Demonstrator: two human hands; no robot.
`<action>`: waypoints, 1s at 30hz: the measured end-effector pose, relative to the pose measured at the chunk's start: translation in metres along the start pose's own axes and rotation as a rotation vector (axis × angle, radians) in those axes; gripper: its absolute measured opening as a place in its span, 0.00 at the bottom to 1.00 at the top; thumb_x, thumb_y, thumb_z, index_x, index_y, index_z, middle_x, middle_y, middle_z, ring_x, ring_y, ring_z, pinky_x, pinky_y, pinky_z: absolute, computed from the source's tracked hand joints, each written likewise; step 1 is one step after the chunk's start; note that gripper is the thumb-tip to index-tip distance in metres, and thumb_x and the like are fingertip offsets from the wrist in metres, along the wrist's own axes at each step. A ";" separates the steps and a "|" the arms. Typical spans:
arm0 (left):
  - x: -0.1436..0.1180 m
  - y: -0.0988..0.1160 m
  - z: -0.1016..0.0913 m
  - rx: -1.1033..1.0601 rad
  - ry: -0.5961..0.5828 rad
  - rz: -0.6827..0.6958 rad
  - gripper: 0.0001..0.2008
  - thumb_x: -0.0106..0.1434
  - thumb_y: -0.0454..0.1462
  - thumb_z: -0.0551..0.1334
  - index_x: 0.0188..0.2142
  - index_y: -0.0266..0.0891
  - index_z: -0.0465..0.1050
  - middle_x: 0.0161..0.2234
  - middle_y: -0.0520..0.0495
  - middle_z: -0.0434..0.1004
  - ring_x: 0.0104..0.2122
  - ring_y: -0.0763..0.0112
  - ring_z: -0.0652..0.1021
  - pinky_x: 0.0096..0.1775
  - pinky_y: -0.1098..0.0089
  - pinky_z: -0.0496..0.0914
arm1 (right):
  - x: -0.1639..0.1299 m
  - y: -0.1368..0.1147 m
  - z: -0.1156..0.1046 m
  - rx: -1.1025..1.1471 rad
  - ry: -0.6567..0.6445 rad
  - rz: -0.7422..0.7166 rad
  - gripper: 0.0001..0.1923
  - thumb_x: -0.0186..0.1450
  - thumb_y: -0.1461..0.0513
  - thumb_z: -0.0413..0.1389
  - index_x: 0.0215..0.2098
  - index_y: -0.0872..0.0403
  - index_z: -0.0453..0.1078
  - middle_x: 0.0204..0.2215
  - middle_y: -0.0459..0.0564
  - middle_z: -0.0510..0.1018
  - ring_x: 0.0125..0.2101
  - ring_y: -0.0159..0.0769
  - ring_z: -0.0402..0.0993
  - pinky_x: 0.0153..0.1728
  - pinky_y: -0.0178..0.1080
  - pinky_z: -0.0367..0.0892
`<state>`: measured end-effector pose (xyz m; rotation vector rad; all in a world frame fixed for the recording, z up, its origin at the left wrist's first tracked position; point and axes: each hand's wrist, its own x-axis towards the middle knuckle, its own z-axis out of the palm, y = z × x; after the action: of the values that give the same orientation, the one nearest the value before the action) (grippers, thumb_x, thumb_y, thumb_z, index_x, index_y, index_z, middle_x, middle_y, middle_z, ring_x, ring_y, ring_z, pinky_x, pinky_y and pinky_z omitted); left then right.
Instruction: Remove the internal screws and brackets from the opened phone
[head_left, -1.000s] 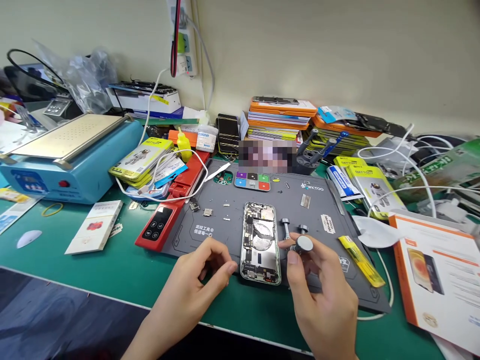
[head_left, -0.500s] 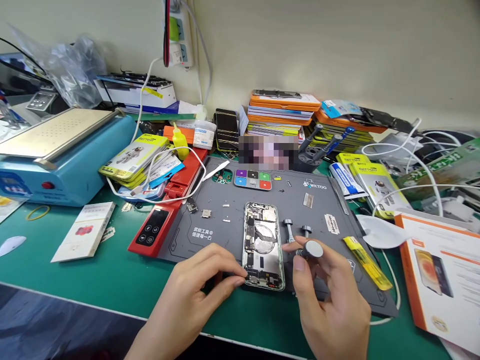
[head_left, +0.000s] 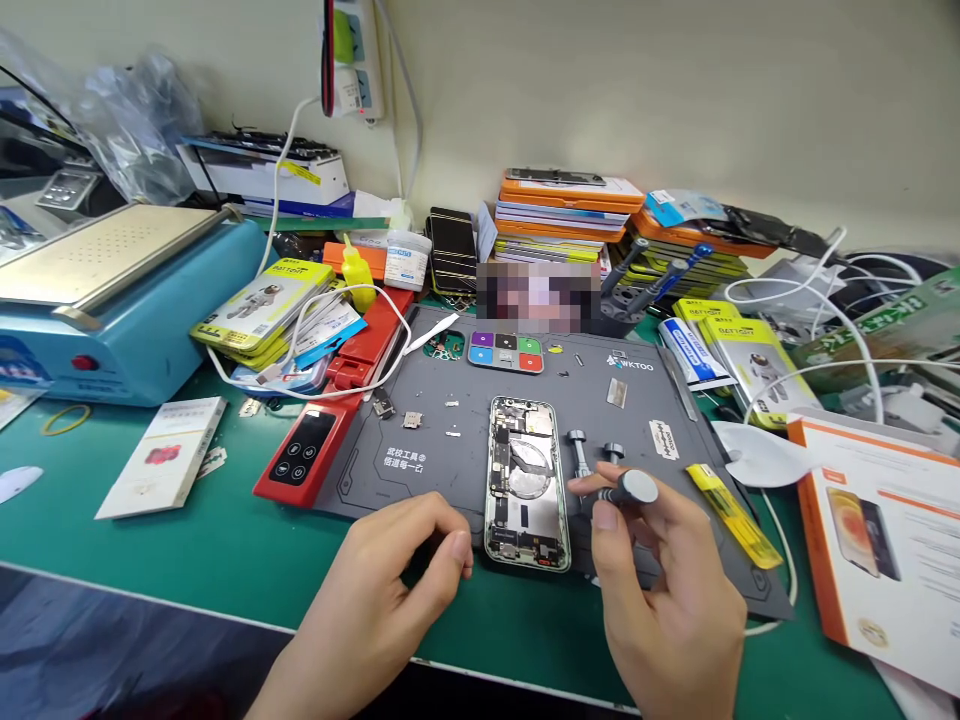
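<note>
An opened phone (head_left: 525, 482) lies face-down with its insides showing on a grey work mat (head_left: 420, 455). My right hand (head_left: 667, 600) grips a screwdriver (head_left: 628, 489) by its round grey cap, just right of the phone. My left hand (head_left: 390, 590) rests on the mat's near edge with fingers curled, its fingertips close to the phone's lower left corner and holding nothing that I can see. Two more screwdrivers (head_left: 579, 452) lie on the mat beside the phone.
A red device (head_left: 315, 440) and a blue heating machine (head_left: 112, 300) stand at the left. Small screws and parts (head_left: 411, 420) lie on the mat. Stacked boxes (head_left: 562, 225), yellow battery packs (head_left: 742, 365), white cables and an orange-edged box (head_left: 877, 540) crowd the back and right.
My left hand drew its fingertips back slightly from the phone's lower left edge. The right hand with the screwdriver shifted a little to the right. The camera view drifted.
</note>
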<state>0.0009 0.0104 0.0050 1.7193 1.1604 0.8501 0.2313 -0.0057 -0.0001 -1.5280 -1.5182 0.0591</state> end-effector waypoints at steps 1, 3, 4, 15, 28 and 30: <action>-0.001 0.000 0.000 -0.005 0.001 -0.018 0.17 0.81 0.40 0.56 0.33 0.43 0.71 0.31 0.53 0.76 0.30 0.71 0.76 0.34 0.72 0.68 | 0.000 -0.001 0.000 0.000 -0.007 0.004 0.12 0.77 0.59 0.58 0.57 0.50 0.76 0.42 0.50 0.88 0.33 0.35 0.85 0.28 0.34 0.78; -0.002 -0.001 0.000 -0.011 0.006 -0.049 0.19 0.82 0.42 0.55 0.32 0.43 0.68 0.30 0.53 0.74 0.30 0.71 0.74 0.33 0.72 0.67 | 0.001 -0.003 -0.001 -0.009 -0.013 0.007 0.12 0.77 0.59 0.58 0.57 0.50 0.75 0.42 0.50 0.88 0.33 0.35 0.85 0.28 0.35 0.78; -0.003 -0.002 0.000 -0.011 0.008 -0.058 0.19 0.82 0.43 0.55 0.32 0.43 0.67 0.30 0.53 0.72 0.29 0.71 0.73 0.33 0.72 0.66 | 0.001 -0.004 -0.002 -0.019 -0.016 0.003 0.12 0.77 0.59 0.58 0.56 0.50 0.76 0.42 0.50 0.88 0.33 0.35 0.85 0.28 0.35 0.78; -0.003 -0.005 -0.001 -0.024 -0.008 -0.042 0.20 0.83 0.43 0.53 0.32 0.43 0.64 0.29 0.54 0.68 0.28 0.71 0.69 0.33 0.70 0.63 | 0.002 -0.002 -0.002 -0.048 -0.036 -0.035 0.09 0.78 0.58 0.57 0.53 0.48 0.77 0.40 0.46 0.87 0.30 0.30 0.82 0.29 0.33 0.76; -0.003 -0.004 -0.001 -0.012 -0.018 -0.044 0.19 0.83 0.43 0.54 0.32 0.43 0.65 0.29 0.56 0.68 0.29 0.72 0.69 0.33 0.71 0.62 | 0.005 -0.005 -0.001 -0.041 -0.031 -0.060 0.08 0.78 0.59 0.57 0.52 0.49 0.76 0.40 0.45 0.87 0.31 0.28 0.83 0.31 0.30 0.74; -0.003 -0.004 -0.001 -0.008 -0.017 -0.037 0.19 0.83 0.43 0.54 0.32 0.43 0.65 0.29 0.56 0.68 0.29 0.72 0.69 0.33 0.71 0.62 | 0.004 -0.005 -0.001 -0.042 -0.032 -0.057 0.08 0.78 0.58 0.58 0.52 0.49 0.76 0.40 0.45 0.87 0.32 0.28 0.83 0.31 0.30 0.74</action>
<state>-0.0020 0.0087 0.0019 1.6905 1.1724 0.8146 0.2293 -0.0037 0.0055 -1.5228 -1.5964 0.0186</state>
